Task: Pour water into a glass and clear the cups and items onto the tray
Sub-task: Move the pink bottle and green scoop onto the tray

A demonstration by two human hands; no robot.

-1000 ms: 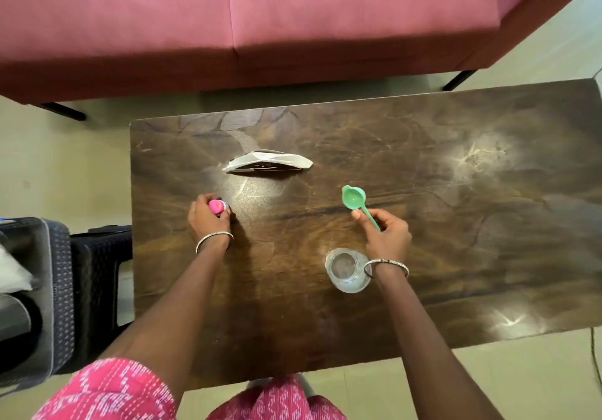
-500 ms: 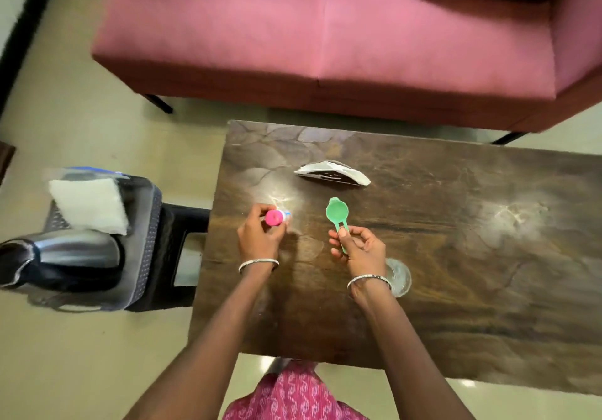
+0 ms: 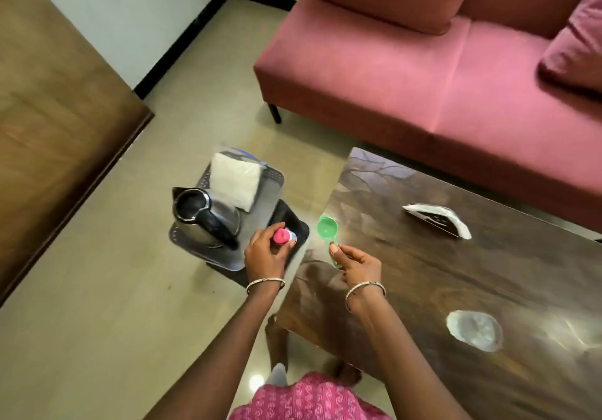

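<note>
Things are leaving the table (image 3: 456, 273) now. Left hand (image 3: 265, 255) is gripping the pink bottle (image 3: 282, 235) right by the tray (image 3: 271, 188) at middle left; right hand (image 3: 358, 265) is pinching the green spoon (image 3: 327, 228), following close behind.

Grn spoon (image 3: 327, 228), pink-cap bottle (image 3: 282, 235), dk-brown veined table (image 3: 456, 273), pink sofa (image 3: 391, 77)

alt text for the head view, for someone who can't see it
Seen from above, a person's left hand holds a small pink-capped bottle and the right hand a green spoon, beside a tray holding a steel kettle and a white packet. A clear glass and a white wrapper sit on the dark table.
</note>
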